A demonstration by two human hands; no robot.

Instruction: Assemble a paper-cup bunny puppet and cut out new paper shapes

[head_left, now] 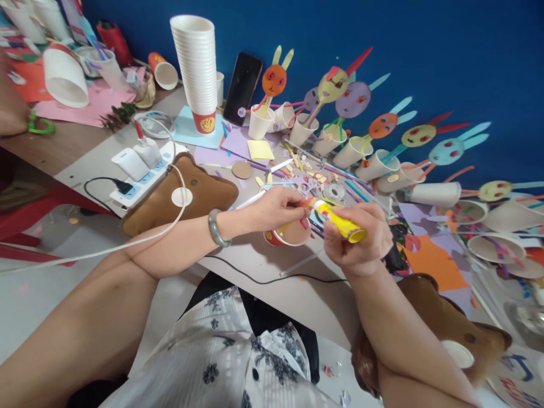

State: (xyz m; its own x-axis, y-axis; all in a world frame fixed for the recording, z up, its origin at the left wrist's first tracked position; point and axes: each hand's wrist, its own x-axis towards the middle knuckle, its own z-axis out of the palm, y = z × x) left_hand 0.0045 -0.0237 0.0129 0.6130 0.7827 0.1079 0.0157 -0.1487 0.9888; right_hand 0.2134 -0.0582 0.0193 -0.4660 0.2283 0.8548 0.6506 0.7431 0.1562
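My right hand (363,241) is closed around a yellow glue stick (345,223), its tip pointing left toward my other hand. My left hand (276,211) pinches a small reddish piece (309,202), perhaps paper, right at the glue stick's tip; the fingers partly hide it. Just beneath both hands stands a paper cup (293,236) with a red outside. Behind them lie paper scraps (304,182) and a roll of clear tape (334,192).
A tall stack of paper cups (195,68) and a phone (243,88) stand by the blue wall. Several cups with paper rabbit faces (383,126) line the back. A power strip (142,181), white cable (170,224) and brown cushions (182,195) lie close by. Another person's arm (12,102) shows at left.
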